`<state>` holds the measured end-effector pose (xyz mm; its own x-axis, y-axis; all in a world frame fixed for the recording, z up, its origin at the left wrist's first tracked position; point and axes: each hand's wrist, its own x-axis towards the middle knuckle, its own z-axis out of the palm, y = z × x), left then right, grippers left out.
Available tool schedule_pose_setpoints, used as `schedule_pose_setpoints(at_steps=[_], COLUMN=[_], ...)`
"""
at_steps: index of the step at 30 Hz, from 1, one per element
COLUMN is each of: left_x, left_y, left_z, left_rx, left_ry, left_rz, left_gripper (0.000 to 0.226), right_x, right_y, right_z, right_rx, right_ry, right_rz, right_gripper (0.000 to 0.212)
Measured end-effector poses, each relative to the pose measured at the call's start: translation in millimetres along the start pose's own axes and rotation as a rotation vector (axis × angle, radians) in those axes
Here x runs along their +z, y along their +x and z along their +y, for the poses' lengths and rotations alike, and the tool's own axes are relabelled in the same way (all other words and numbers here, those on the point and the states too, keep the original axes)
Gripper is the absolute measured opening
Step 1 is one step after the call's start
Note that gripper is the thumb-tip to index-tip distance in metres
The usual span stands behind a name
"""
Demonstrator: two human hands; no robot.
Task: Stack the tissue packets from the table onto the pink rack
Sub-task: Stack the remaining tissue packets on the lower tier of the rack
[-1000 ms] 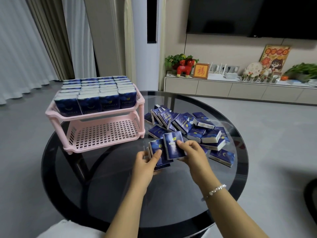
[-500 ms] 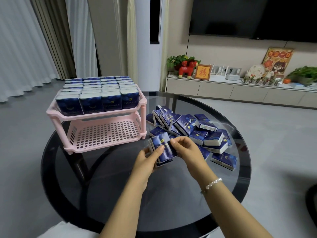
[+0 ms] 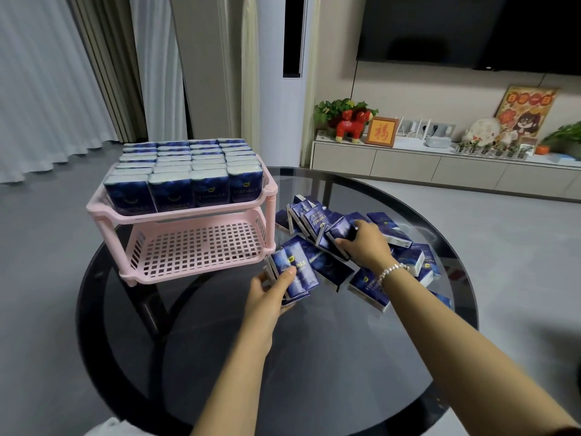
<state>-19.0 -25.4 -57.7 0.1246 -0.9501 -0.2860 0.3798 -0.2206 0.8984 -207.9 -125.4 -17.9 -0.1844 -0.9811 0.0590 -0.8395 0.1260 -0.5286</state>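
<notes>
The pink rack [image 3: 188, 215] stands on the far left part of the round dark glass counter [image 3: 220, 357]. Its upper tier is filled with upright tissue packets [image 3: 182, 171], set in four columns running front to back, tops showing pale and front faces dark blue. Its lower tier [image 3: 198, 250] is a slotted pink tray with nothing visible in it. The loose tissue packets [image 3: 405, 259] lie in a heap on the counter just to the right of the rack; some lean on edge against one another, others lie flat. Each packet is a small rectangular pack in dark blue wrap with a pale crescent, a small yellow mark and light lettering, and white sides. Your left hand [image 3: 270, 294] holds a small stack of packets [image 3: 294, 272] near the rack's front right corner, thumb pressed on the top face, fingers curled underneath; the grip is closed around that stack. Your right hand [image 3: 364, 247] reaches into the heap, fingers curled round one tilted packet [image 3: 341, 231]; this grip is closed on it. A bead bracelet [image 3: 391, 270] sits on the right wrist.
</notes>
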Motion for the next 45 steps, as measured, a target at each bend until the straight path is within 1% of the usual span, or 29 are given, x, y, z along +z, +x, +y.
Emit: schedule_pose_setpoints(at_steps=[2, 5, 7, 8, 10, 11, 12, 14, 16, 18, 19, 22, 24, 26, 27, 30, 31, 32, 34, 36, 38, 39, 40, 41, 42, 43, 45], left_x=[-0.5, -0.5, -0.2, -0.8, -3.7, -5.5, -7.8, -10.7, -12.2, -13.3, -14.3, -17.4, -19.7, -21.8, -22.6, -24.0, -24.5, -24.3, -24.5, -25.6, -27.4, -28.4, -30.1, -31.9, -33.8, -35.8, -40.6], left_y=[0.3, -2.1, -5.1, -6.5, -8.9, -10.1, -11.1, -13.9, -16.4, -19.7, -21.7, -25.9, -28.8, -30.6, -31.4, -32.4, -31.8, -32.2, -31.8, -30.4, -28.9, -28.8, -29.1, -29.5, -29.9, -30.6, -30.8], left_z=[-0.6, -0.7, -0.1, 0.2, 1.5, 2.4, 3.1, 5.6, 7.6, 9.6, 10.5, 13.1, 15.9, 18.0, 18.6, 19.0, 18.4, 19.1, 19.8, 18.3, 17.2, 17.5, 18.7, 19.9, 21.5, 22.5, 23.3], left_rx=[0.008, 0.029, 0.049, 0.056, 0.059, 0.058, 0.056, 0.049, 0.038, 0.028, 0.024, 0.015, 0.022, 0.036, 0.040, 0.021, 0.009, 0.003, -0.003, -0.017, -0.010, 0.004, 0.025, 0.053, 0.073, 0.092, 0.119], left_ry=[0.004, 0.012, 0.030, 0.045, 0.088, 0.113, 0.136, 0.167, 0.193, 0.242, 0.263, 0.297, 0.312, 0.348, 0.366, 0.427, 0.441, 0.450, 0.464, 0.459, 0.423, 0.398, 0.374, 0.354, 0.334, 0.318, 0.334], left_rz=[0.005, 0.000, 0.002, 0.005, 0.019, 0.024, 0.021, 0.009, -0.014, -0.044, -0.062, -0.126, -0.167, -0.199, -0.214, -0.252, -0.270, -0.289, -0.330, -0.342, -0.313, -0.285, -0.256, -0.240, -0.237, -0.254, -0.318], left_gripper=[0.035, 0.032, 0.035, 0.038, 0.042, 0.044, 0.045, 0.042, 0.037, 0.036, 0.036, 0.036, 0.036, 0.041, 0.048, 0.089, 0.098, 0.098, 0.084, 0.072, 0.072, 0.072, 0.072, 0.074, 0.078, 0.083, 0.091], right_x=[-1.2, -4.6, -7.0, -8.4, -14.0, -17.2, -21.2, -31.9, -41.7, -45.6, -45.2, -45.8, -47.9, -50.4, -49.9, -46.3, -45.0, -43.6, -39.7, -34.4, -30.0, -27.1, -24.5, -21.1, -16.4, -10.5, 1.6], right_y=[-3.1, -16.6, -26.0, -30.4, -42.3, -48.8, -55.7, -70.7, -82.2, -88.1, -89.1, -91.0, -90.6, -88.1, -86.9, -86.8, -86.8, -86.6, -87.8, -91.4, -96.4, -97.3, -97.9, -98.5, -99.1, -99.4, -99.2], right_z=[0.3, -2.2, -1.6, -0.3, -0.5, -1.5, -2.6, -6.3, -9.3, -12.5, -13.9, -21.0, -25.1, -28.4, -29.7, -34.9, -36.2, -37.3, -39.5, -40.5, -37.4, -32.6, -27.3, -22.4, -17.6, -13.2, -9.2], right_rx=[-0.007, -0.041, -0.089, -0.121, -0.164, -0.190, -0.233, -0.343, -0.420, -0.441, -0.429, -0.452, -0.519, -0.576, -0.593, -0.621, -0.625, -0.623, -0.617, -0.590, -0.490, -0.403, -0.311, -0.243, -0.221, -0.239, -0.273], right_ry=[-0.032, -0.051, 0.038, 0.135, 0.342, 0.412, 0.457, 0.451, 0.404, 0.379, 0.368, 0.340, 0.262, 0.146, 0.089, -0.006, -0.014, -0.014, 0.016, 0.113, 0.265, 0.362, 0.468, 0.566, 0.652, 0.731, 0.892], right_rz=[-0.001, 0.067, 0.117, 0.114, 0.041, -0.021, -0.083, -0.200, -0.346, -0.458, -0.472, -0.438, -0.412, -0.384, -0.375, -0.338, -0.316, -0.293, -0.238, -0.196, -0.206, -0.266, -0.377, -0.523, -0.674, -0.799, -0.947], right_gripper=[0.038, 0.041, 0.038, 0.035, 0.024, 0.021, 0.022, 0.034, 0.040, 0.037, 0.032, 0.023, 0.020, 0.022, 0.025, 0.036, 0.040, 0.044, 0.048, 0.050, 0.056, 0.061, 0.068, 0.075, 0.080, 0.082, 0.084])
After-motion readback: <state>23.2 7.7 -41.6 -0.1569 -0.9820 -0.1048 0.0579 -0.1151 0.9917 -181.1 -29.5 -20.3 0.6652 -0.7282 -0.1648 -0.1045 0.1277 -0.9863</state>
